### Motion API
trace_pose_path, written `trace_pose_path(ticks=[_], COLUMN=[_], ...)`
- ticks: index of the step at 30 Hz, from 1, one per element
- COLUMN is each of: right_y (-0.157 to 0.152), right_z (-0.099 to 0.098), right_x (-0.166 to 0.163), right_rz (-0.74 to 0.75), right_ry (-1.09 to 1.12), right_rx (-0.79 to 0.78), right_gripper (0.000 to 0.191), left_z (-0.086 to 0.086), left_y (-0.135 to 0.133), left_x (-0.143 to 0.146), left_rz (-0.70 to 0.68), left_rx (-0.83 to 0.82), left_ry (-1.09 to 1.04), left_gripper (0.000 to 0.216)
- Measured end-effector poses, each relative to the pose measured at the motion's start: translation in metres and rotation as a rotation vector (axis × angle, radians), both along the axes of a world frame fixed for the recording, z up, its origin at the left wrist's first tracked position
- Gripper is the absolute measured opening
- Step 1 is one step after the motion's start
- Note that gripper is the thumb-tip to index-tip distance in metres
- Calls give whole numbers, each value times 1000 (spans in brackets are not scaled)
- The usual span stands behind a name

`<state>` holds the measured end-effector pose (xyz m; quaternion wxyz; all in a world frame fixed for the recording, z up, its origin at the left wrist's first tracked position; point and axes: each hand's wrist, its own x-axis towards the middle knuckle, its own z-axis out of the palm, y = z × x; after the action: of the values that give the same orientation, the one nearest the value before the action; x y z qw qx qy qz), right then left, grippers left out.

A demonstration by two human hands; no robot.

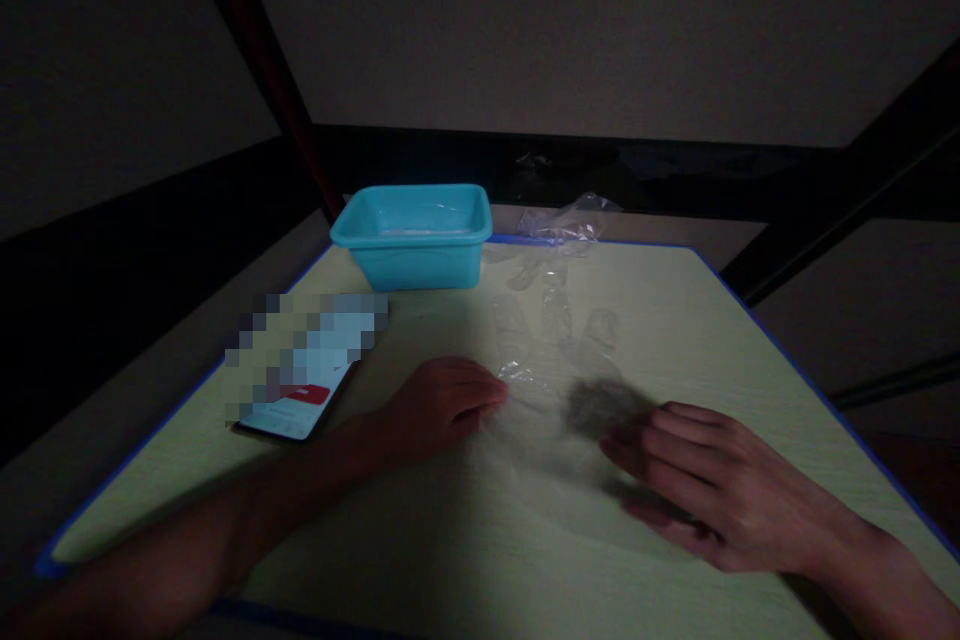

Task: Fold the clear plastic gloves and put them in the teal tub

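A turquoise tub stands at the far left corner of the bench, pale with blue edging. Nearer, by the left edge, lies a phone with a lit, partly pixelated screen. A reddish pole and a black bar slant across a dim wall.
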<state>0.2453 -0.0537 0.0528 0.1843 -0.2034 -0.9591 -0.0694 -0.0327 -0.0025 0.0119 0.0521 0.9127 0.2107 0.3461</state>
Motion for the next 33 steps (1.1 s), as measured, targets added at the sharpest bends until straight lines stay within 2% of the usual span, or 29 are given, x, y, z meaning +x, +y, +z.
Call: trace_pose_path(ticks=[8, 18, 28, 33], right_y=[10, 15, 15, 15], right_z=[-9, -10, -9, -11], right_x=[5, 2, 0, 1], right_rz=[-26, -26, -46, -53], right_ry=[-25, -62, -90, -49], right_rx=[-65, -386, -470, -510], right_gripper=[35, 55, 49, 51], left_z=[1, 0, 1, 1], left_y=[-1, -2, -2, -3], left_x=[0, -1, 0, -2], left_rz=[-16, -51, -72, -61], left_rx=[-19, 4, 56, 25], left_ry=[-21, 21, 29, 70], left_gripper=[18, 18, 18, 22])
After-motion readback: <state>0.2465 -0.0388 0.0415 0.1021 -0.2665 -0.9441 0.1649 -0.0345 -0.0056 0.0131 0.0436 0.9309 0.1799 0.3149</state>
